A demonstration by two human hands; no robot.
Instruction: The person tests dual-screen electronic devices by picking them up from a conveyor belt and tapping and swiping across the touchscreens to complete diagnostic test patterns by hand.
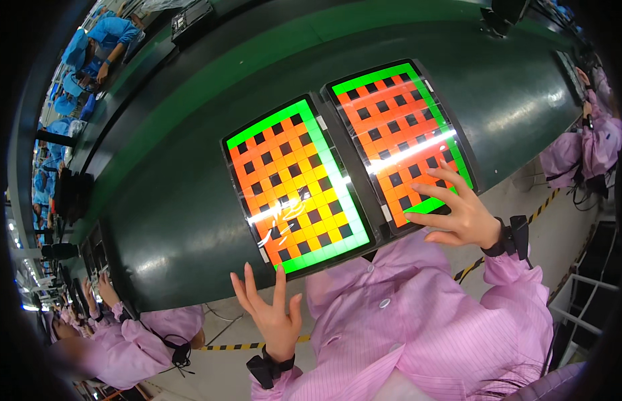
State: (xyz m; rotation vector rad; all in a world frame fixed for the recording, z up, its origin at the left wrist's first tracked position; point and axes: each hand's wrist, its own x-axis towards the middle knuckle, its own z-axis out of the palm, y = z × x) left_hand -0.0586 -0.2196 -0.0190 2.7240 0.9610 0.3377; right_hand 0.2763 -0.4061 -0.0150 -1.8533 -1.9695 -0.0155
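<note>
Two tablets lie side by side on the dark green bench. The left tablet (289, 167) is lit with a grid of orange, yellow and black squares inside a green border. The right tablet (384, 110) shows mostly red-orange and black squares, also edged in green. A bright glare streak crosses both screens. My left hand (271, 315) is open with fingers spread, its fingertips by the near left corner of the left tablet. Over the near right part of the right tablet, my right hand (463, 215) is open, fingers apart; whether the fingertips touch the screen I cannot tell.
The green bench (174, 247) curves across the view. Pink-sleeved people sit at the left (134, 347) and right (585, 144); several people in blue (104, 40) work at the far left. A dark stand (503, 17) is at the back. Yellow-black tape (234, 347) marks the floor.
</note>
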